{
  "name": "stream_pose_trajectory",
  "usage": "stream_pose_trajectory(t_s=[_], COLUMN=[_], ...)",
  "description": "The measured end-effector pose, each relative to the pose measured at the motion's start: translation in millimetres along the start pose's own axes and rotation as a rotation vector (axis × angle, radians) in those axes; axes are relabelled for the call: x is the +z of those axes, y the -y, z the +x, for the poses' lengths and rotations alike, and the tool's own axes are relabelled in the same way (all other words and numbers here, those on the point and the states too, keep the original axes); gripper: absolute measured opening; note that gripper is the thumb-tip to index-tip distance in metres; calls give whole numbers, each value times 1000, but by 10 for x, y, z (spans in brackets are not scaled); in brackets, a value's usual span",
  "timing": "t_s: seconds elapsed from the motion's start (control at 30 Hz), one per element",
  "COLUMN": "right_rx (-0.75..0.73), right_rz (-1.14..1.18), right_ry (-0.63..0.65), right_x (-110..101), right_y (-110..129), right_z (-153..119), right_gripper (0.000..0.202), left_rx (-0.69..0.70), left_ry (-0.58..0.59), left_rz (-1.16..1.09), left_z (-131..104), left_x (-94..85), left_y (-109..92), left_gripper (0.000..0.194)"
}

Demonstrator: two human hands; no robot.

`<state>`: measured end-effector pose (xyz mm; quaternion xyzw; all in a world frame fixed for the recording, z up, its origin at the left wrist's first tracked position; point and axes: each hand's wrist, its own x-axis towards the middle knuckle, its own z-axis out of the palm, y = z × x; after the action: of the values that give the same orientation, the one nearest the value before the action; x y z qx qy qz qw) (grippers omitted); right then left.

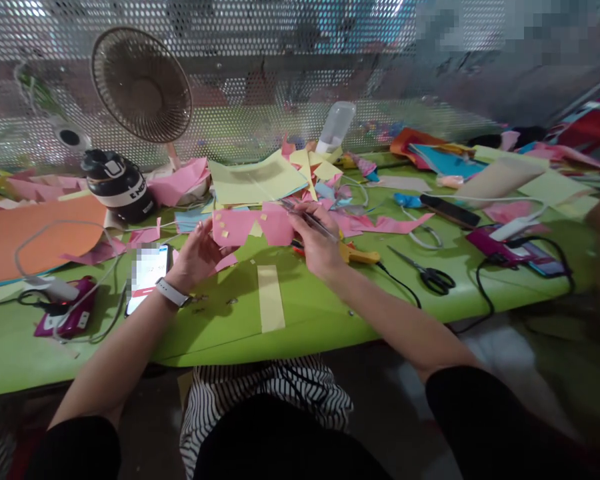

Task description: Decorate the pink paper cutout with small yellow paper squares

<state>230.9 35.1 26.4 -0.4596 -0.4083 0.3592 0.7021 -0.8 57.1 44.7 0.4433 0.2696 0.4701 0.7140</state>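
My left hand grips the left end of a pink paper cutout shaped like a pair of glasses, held up above the table. Small yellow paper bits dot its left part, and one more sits near its top middle. My right hand is closed around a thin silvery tool, tweezers or a pen, its tip at the cutout's upper right. Below lies a yellow paper strip. A yellow-handled tool with a cord, perhaps a glue gun, lies partly hidden behind my right hand.
Scissors lie at the right, near a purple power strip with cords. On the left are a phone, another purple power strip, a black bottle and a fan. Paper scraps cover the back.
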Motion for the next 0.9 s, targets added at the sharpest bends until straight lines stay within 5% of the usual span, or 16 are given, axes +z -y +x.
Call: stream_pose_trajectory(t_s=[0.13, 0.27, 0.43, 0.63, 0.77, 0.9], right_rx=[9, 31, 41, 67, 88, -33], right_rz=[29, 100, 112, 126, 60, -83], right_ry=[-24, -7, 33, 64, 138, 348], right_x=[183, 349, 454, 449, 429, 303], right_y=[-98, -187, -288, -328, -321, -249], right_z=[88, 66, -88, -130, -114, -61], right_gripper=[37, 38, 35, 32, 28, 28], left_rx=[83, 16, -28, 98, -19, -48], left_ry=[24, -34, -135, -281, -351, -374], left_rz=[-27, -16, -12, -28, -21, -33], left_z=[-29, -42, -38, -5, 22, 58], left_x=[52, 86, 117, 119, 71, 16], left_y=[38, 118, 200, 210, 252, 266], left_gripper=[47, 26, 39, 34, 37, 36])
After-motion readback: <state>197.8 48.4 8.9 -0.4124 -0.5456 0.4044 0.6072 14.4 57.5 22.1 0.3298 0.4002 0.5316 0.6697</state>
